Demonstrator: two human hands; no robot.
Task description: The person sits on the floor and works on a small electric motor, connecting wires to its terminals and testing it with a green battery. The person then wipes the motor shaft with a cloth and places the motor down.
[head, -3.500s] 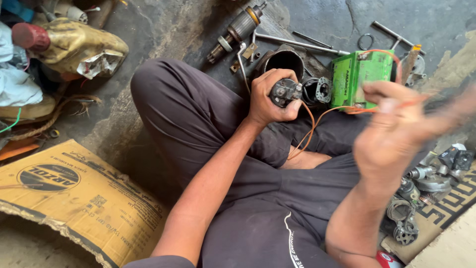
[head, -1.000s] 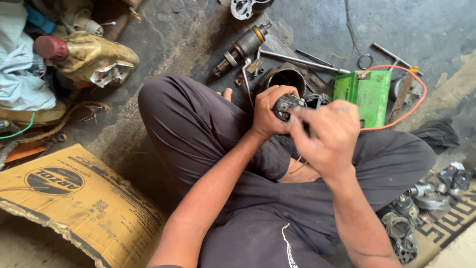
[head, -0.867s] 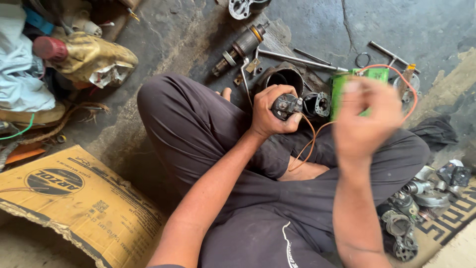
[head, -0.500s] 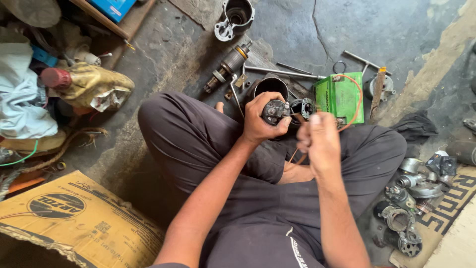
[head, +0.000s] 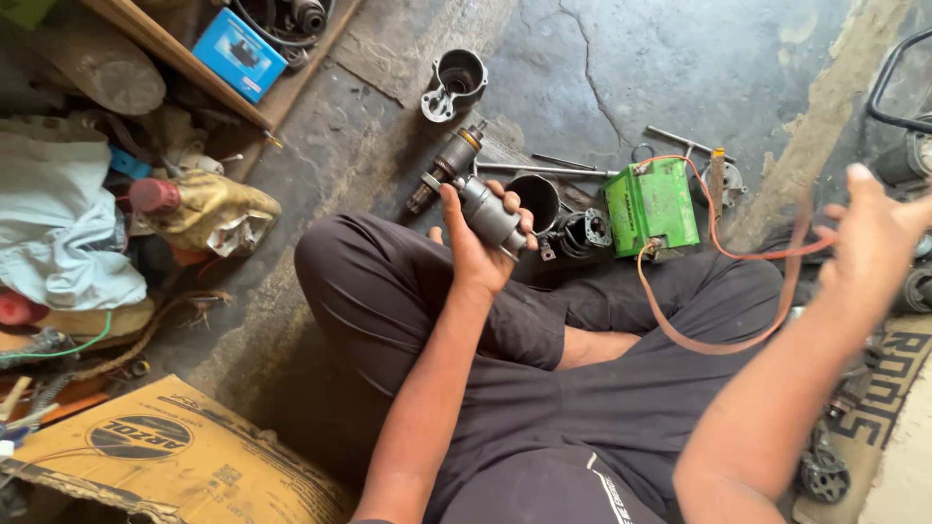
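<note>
Left hand [head: 476,247] grips a small grey motor cylinder [head: 490,215]; right hand [head: 874,243] lifts an orange wire [head: 723,254].

The left hand's fingers are curled closed round the grey motor cylinder, thumb up its near side, holding it tilted above the crossed legs. Just past this hand's fingertips lie a dark round housing [head: 536,199] and a black motor part [head: 581,233] on the concrete floor [head: 680,68]; an armature [head: 449,165] lies just beyond the thumb, a grey metal casing [head: 454,85] farther out. The right hand is raised and blurred, fingers loosely half open, the orange wire running from under it back to a green battery [head: 650,206], which sits between the two hands. A cardboard box [head: 165,456] lies well behind the left elbow.
</note>
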